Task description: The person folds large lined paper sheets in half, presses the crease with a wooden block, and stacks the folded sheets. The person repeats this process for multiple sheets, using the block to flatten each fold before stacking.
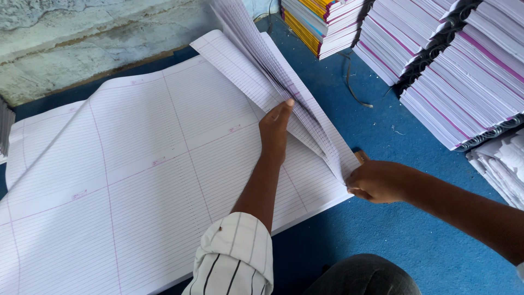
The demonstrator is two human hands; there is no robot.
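A big stack of large white ruled sheets (125, 164) with pink margin lines lies on a blue surface. At its right edge a bundle of sheets (267, 65) is lifted and fanned upward. My left hand (274, 127) rests flat with its fingers slid in among the fanned sheets, thumb up. My right hand (377, 181) pinches the near corner of the lifted bundle at the stack's right edge. A striped white sleeve (233, 257) is rolled up on my left arm.
Stacks of bound notebooks (469, 76) with pink and white edges stand at the upper right, and a yellow-edged stack (322, 24) behind them. Loose white paper (505, 164) lies at the far right. A rough concrete wall (82, 38) runs along the top left. The blue mat (393, 240) spreads below.
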